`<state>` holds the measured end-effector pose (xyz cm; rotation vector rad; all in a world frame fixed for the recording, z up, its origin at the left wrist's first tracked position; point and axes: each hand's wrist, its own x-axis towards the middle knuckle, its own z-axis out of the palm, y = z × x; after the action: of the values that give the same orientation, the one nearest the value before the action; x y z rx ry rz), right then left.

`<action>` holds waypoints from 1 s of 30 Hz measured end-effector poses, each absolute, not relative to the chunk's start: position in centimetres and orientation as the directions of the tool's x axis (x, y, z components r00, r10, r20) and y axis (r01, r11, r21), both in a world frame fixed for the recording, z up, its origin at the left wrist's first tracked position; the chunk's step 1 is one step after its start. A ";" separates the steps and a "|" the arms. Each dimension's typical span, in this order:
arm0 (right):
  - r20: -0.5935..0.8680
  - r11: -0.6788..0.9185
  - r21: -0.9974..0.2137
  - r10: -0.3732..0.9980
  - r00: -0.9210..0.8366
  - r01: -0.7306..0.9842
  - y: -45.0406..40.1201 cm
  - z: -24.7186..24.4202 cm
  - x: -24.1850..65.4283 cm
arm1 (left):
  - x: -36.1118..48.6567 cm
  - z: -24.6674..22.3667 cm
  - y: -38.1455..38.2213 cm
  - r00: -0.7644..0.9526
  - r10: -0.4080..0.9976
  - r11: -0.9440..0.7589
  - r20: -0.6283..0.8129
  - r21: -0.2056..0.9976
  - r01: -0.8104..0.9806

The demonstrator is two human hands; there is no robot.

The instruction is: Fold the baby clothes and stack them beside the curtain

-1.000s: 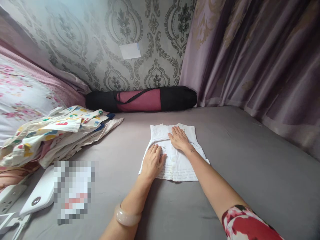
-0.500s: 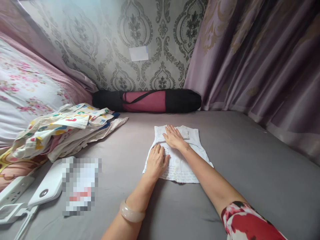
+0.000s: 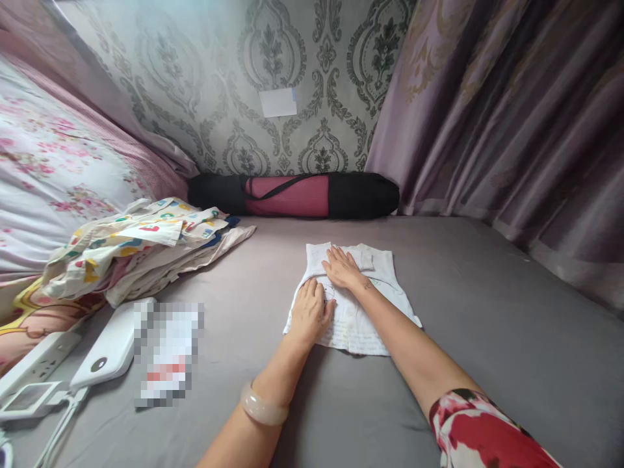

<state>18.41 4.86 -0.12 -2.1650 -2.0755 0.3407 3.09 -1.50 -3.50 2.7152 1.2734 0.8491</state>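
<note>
A small white garment [image 3: 361, 318] with printed lettering and line drawings lies on the grey bed sheet [image 3: 468, 292], its upper part folded over. My left hand [image 3: 311, 312] rests flat on the garment's left side, with the thumb apart from the fingers. Farther up, on the folded part, my right hand [image 3: 342, 266] lies palm down with its fingers stretched out. Neither hand grips the cloth. The hands and the right forearm hide some of the garment's middle.
To the left lies a pile of clothes [image 3: 131, 253]. Nearer are a white power bank [image 3: 110, 354], a power strip [image 3: 41, 361] with cables, and a blurred-out item [image 3: 168, 354]. A black and dark pink long bag [image 3: 292, 196] lies along the wall; curtains [image 3: 487, 117] hang at right.
The view has shifted slightly, so the whole scene sits a little farther right. Both hands stay on the garment in nearly the same places.
</note>
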 end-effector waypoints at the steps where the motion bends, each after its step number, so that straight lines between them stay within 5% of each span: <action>1: -0.079 -0.048 -0.243 0.996 0.030 0.969 5.0 0.1 18.3 | 3.1 -3.6 -1.5 0.512 0.716 -0.665 0.475 0.241 0.706; 12: 0.016 0.140 -0.225 0.990 -0.140 0.964 8.2 -0.1 14.9 | 3.3 -4.0 -1.5 0.447 0.794 -0.560 0.412 0.213 0.800; 30: -0.021 0.065 -0.318 0.997 -0.076 0.946 9.0 0.1 15.6 | 3.0 -2.3 -1.9 0.436 0.824 -0.519 0.362 0.175 0.836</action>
<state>15.55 9.00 0.09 -1.9851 -2.1341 0.3696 3.04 -1.89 -2.27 2.6874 1.5544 0.6508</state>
